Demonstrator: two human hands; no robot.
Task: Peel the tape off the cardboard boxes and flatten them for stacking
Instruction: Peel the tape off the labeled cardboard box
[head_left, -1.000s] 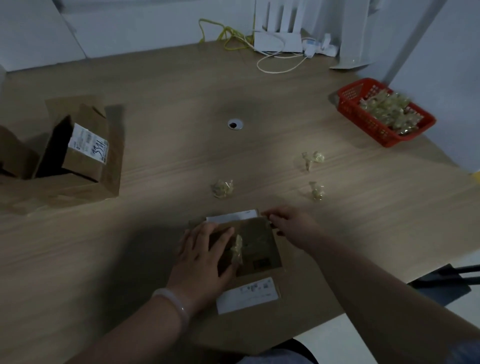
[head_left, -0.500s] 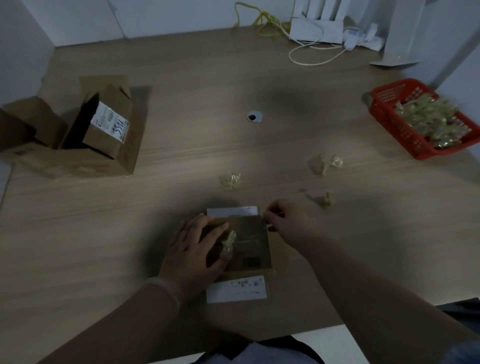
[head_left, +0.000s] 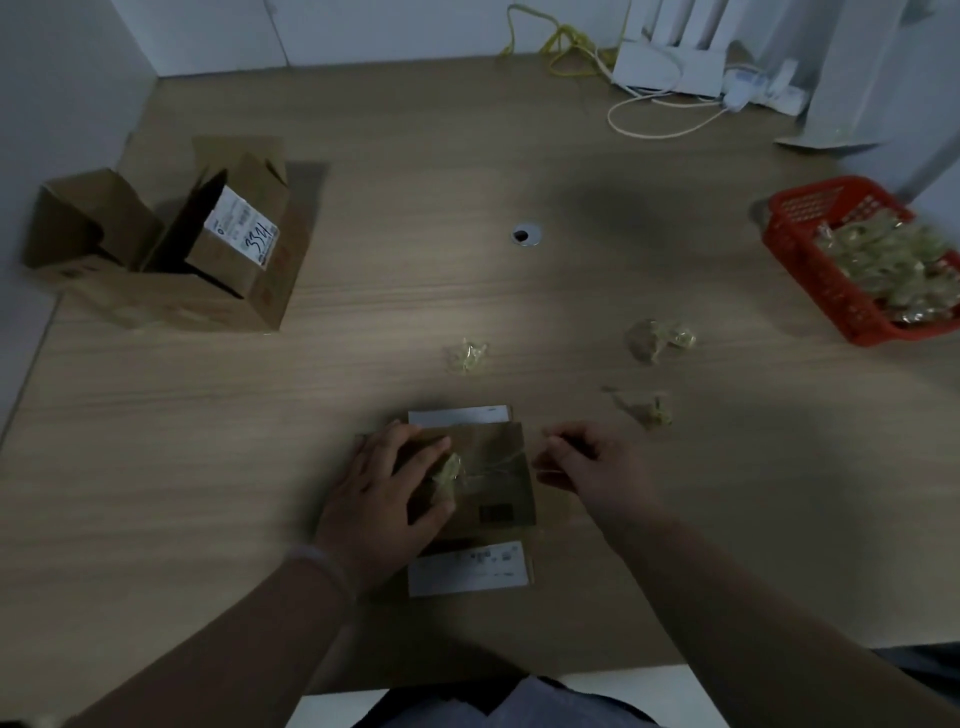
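Table (head_left: 519, 322) wide open here: bare wood across the middle, and its near edge runs just short of the person's body. Clutter sits at the sides, with open boxes (head_left: 218, 249) far left by the wall and a red basket (head_left: 810, 270) full of tape wads far right. Three loose wads lie on the wood, one (head_left: 467, 356) just beyond the work, two more (head_left: 657, 338) (head_left: 647, 408) off to the right. The box (head_left: 498, 493) is down flat at near centre, long axis running near to far, with a white label at the far end (head_left: 457, 415) and another at the near end (head_left: 467, 569). Left hand (head_left: 384, 499) is spread on the box's left half, fingers straight and pressing it down, with a crumpled wad (head_left: 447, 470) touching the thumb. Right hand (head_left: 587, 467) is just off the box's right edge, fingers curled in tight, pinching a thin tape strand (head_left: 498, 461) that stretches across the cardboard toward that wad. The strand is faint in this dim light, and where it ends I cannot tell.
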